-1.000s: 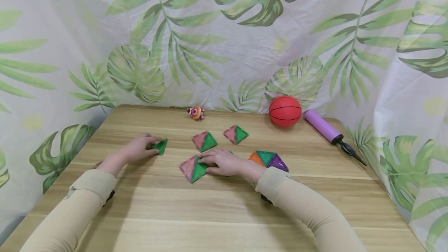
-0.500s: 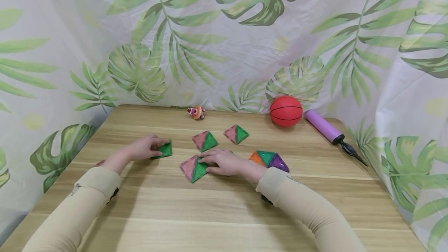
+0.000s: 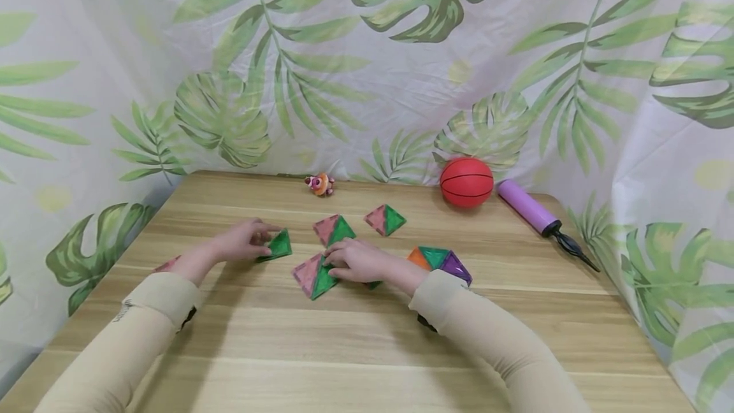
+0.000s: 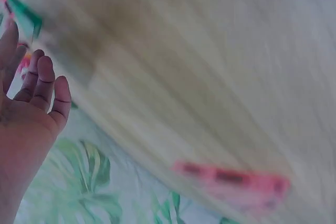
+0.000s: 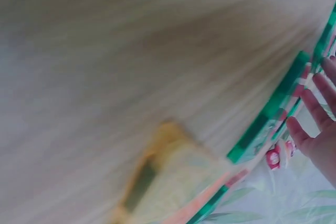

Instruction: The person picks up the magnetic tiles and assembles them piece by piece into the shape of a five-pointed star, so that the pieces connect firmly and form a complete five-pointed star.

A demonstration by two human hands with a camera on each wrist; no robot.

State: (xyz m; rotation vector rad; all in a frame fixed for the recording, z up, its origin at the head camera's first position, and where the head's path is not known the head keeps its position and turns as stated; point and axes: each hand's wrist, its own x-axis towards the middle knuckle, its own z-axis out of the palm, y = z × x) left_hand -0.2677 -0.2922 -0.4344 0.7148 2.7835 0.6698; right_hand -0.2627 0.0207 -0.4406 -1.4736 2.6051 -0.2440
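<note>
In the head view my left hand pinches a green triangular magnetic tile between thumb and fingers, low over the table. The same green tile shows past the fingertips in the left wrist view. My right hand has its fingertips on the green half of a pink-and-green diamond of two triangle tiles. Its fingers look fairly straight in the right wrist view. Two more such diamonds, a middle one and a far one, lie behind. Part of another green tile peeks out under the right wrist.
Orange, green and purple tiles lie joined beyond the right forearm. A pink tile is partly hidden by the left wrist. Along the back sit a small clownfish-like toy, a red ball and a purple hand pump.
My left hand has moved right, turning the green triangle tile and bringing it nearer the diamonds. My right hand has shifted slightly left and up, uncovering a bit of green tile under its wrist.
</note>
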